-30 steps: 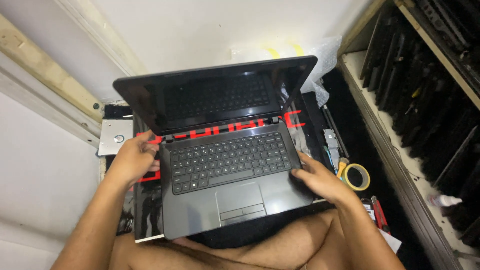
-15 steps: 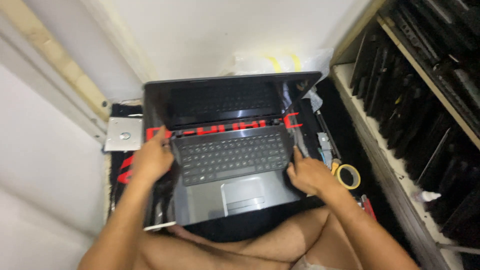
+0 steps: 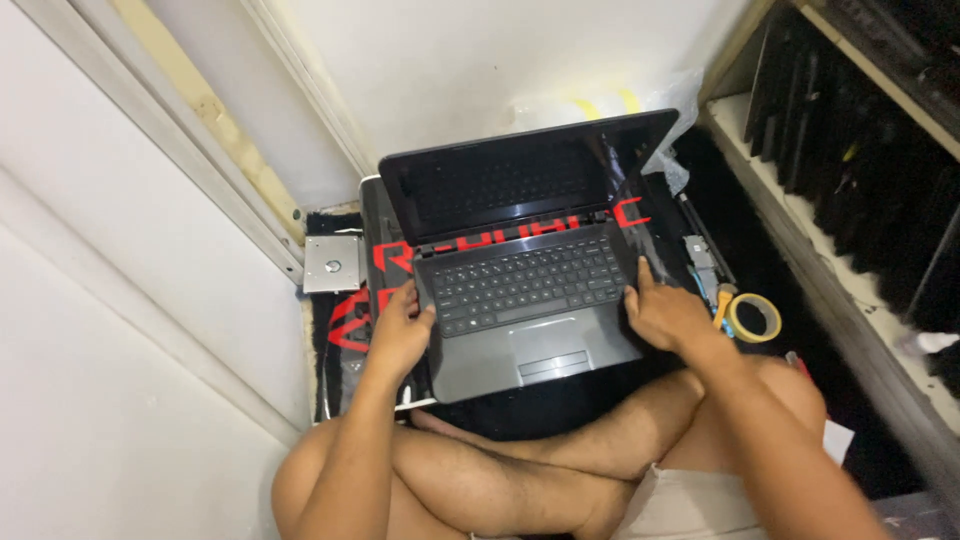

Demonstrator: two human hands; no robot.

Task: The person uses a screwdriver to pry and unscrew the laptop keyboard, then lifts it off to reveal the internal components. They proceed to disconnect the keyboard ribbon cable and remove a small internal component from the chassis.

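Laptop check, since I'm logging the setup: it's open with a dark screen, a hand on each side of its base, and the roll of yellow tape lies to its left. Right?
Not quite. The head view shows the tape to the right of the laptop, past the right hand. The rest holds: lid open, screen dark, left hand on the other side of the base.

You sit on a floor covered by a black mat (image 3: 345, 345) with red markings. On the mat lie an open laptop (image 3: 530, 300), a roll of yellow tape (image 3: 755, 318) and a silver drive (image 3: 332, 263) at its left corner.
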